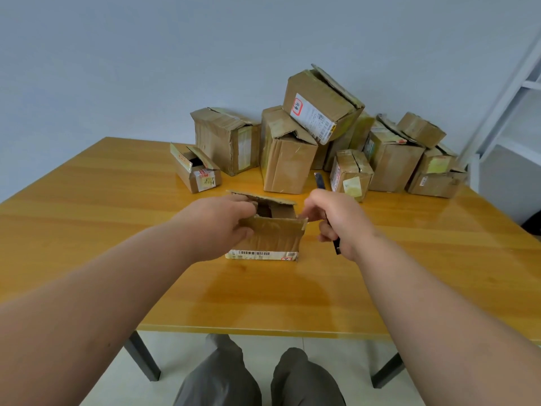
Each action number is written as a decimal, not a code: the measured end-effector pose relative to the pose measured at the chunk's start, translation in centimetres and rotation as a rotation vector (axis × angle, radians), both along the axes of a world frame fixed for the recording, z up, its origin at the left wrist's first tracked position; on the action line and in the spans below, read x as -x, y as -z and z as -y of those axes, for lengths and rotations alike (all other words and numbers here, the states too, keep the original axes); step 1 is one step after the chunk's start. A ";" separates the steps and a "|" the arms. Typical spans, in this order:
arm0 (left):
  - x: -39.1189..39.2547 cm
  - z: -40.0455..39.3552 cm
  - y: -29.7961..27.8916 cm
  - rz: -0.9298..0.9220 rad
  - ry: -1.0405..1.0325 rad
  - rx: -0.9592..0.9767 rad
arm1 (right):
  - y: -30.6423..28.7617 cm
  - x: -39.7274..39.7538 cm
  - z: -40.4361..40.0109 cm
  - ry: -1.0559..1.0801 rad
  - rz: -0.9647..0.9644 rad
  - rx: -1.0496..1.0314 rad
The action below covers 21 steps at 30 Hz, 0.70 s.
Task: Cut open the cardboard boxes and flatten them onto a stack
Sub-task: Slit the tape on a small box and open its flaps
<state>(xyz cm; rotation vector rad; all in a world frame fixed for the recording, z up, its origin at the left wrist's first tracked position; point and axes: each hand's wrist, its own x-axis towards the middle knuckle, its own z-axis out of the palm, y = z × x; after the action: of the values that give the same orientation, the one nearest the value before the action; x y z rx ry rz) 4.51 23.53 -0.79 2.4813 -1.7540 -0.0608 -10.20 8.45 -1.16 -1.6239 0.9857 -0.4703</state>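
A left hand (224,222) grips the near flap of a small open brown cardboard box (270,235) while the right hand (336,221) clutches a dark utility knife (336,244), a heap of taped cardboard boxes (319,142) crowding the yellow wooden table (117,230) behind.

A wooden table (117,230) with a glossy yellow-orange top fills the middle of the view, standing on dark grey legs (143,358) that show beneath its near edge. Behind it rises a plain pale blue-grey wall (146,54), and at the far right a white frame (515,92) with slanted rails leans up along that wall. Below the table's near edge lie light floor tiles (175,347), and the person's knees in grey trousers (222,376) show at the bottom of the view.
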 end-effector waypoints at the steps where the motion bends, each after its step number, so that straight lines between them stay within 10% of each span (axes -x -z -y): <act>1: 0.1 0.0 -0.3 -0.034 0.001 -0.033 | -0.2 -0.3 0.2 0.014 -0.008 -0.006; 14: 1.3 0.5 -0.9 -0.387 -0.225 0.125 | -0.8 -3.7 -2.4 -0.165 -0.717 0.672; 21: 0.7 0.5 -0.6 -0.370 -0.306 0.142 | -1.9 -3.1 -2.5 -0.317 -0.488 0.517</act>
<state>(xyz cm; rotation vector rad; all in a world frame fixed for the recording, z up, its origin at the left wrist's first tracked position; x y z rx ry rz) 3.77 23.07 -0.23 2.4119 -1.1839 -0.3333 -7.09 10.99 0.78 -2.3920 0.9760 -0.1064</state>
